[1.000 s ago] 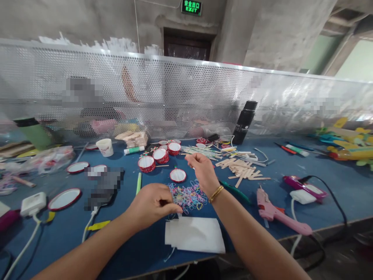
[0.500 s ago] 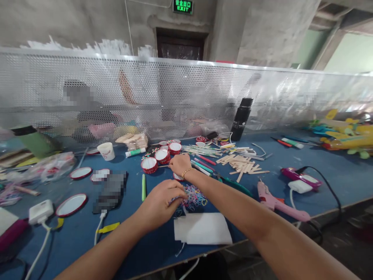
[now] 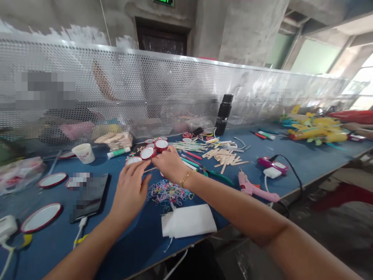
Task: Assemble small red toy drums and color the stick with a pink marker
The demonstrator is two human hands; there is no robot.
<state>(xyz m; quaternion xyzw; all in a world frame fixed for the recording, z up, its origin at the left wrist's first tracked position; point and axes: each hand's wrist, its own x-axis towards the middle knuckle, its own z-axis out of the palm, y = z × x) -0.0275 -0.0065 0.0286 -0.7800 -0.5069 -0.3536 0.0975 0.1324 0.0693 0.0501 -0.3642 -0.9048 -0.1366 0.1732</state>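
Stretched out toward a small group of red-rimmed round tins with white tops (image 3: 148, 153), my left hand (image 3: 132, 186) has its fingertips at the near edge of the closest tin (image 3: 134, 160). Its fingers are extended and the thumb stands apart. My right hand (image 3: 169, 164), with a gold bracelet at the wrist, is beside the tins with its fingers curled in; what they hold is hidden. A thin wooden stick (image 3: 150, 170) shows between the two hands. Below them lies a heap of colourful small rubber bands (image 3: 170, 192).
Craft sticks (image 3: 225, 158), markers (image 3: 190, 161) and a pink glue gun (image 3: 252, 186) lie rightward. A black bottle (image 3: 224, 114) stands by the perforated screen (image 3: 180, 89). Leftward are a paper cup (image 3: 83, 153), a phone (image 3: 93, 196) and round lids (image 3: 42, 217). A white pouch (image 3: 189, 221) lies near the edge.
The view has turned to the right. My left hand has moved from over the rubber bands to the tins, its fingers straightening. My right hand stays by the tins.
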